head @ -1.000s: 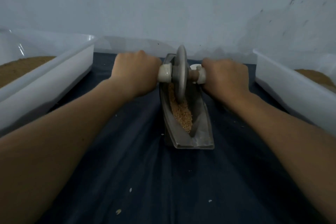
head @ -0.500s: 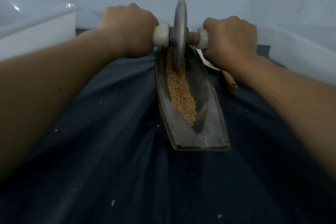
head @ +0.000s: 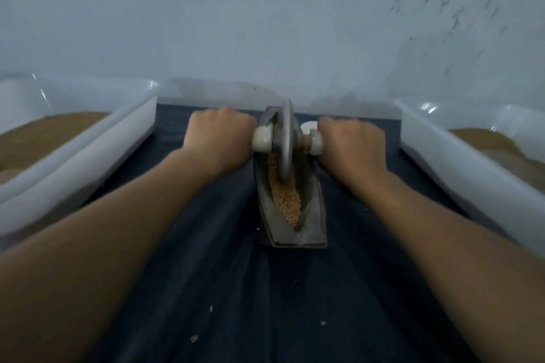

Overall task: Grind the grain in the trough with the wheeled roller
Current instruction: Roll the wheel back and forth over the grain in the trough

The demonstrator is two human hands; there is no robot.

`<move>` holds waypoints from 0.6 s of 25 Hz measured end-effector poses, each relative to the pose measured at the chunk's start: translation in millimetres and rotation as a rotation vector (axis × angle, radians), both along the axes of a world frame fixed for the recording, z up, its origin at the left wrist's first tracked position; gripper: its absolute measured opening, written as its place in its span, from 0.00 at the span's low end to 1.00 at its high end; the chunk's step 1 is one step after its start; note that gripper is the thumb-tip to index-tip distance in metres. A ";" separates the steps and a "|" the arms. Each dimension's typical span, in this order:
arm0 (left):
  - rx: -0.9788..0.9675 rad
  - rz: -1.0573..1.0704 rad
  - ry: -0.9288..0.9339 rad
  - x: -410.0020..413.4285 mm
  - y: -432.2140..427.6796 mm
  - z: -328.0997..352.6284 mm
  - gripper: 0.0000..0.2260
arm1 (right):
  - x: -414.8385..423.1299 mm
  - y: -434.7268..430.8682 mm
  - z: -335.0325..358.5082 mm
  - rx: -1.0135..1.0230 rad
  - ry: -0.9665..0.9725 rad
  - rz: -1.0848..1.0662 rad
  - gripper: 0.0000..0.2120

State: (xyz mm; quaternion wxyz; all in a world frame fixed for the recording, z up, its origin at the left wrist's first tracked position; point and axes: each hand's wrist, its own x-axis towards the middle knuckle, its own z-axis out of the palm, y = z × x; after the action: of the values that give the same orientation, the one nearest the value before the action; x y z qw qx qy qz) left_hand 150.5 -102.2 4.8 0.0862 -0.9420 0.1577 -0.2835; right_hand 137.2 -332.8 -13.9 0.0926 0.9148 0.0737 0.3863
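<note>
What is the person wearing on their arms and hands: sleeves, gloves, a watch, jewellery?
The left hand and right hand are ungloved, and both forearms are bare up to the picture's edge, with no sleeve in view. No watch, bracelet or ring shows on the wrists or the backs of the hands; the fingers are mostly hidden.

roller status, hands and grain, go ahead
Left hand and right hand gripping the roller handles. Roller set in the trough, far half; grain heaped toward near end. Nothing blocking, few stray grains on cloth.
</note>
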 end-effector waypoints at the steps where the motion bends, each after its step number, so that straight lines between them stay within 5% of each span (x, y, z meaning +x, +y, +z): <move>1: 0.007 0.005 -0.003 -10.2 0.0 0.6 0.07 | -10.4 0.7 -0.8 0.013 -0.002 0.007 0.11; 15: 0.021 0.017 0.060 -68.6 5.3 1.6 0.04 | -67.2 2.7 2.4 -0.017 0.033 -0.033 0.13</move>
State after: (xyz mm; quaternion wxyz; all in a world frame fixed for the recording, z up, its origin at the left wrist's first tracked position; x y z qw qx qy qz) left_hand 81.8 -96.9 6.4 0.0936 -0.9505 0.1550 -0.2525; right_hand 69.9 -330.2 -11.6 0.1058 0.9213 0.0633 0.3688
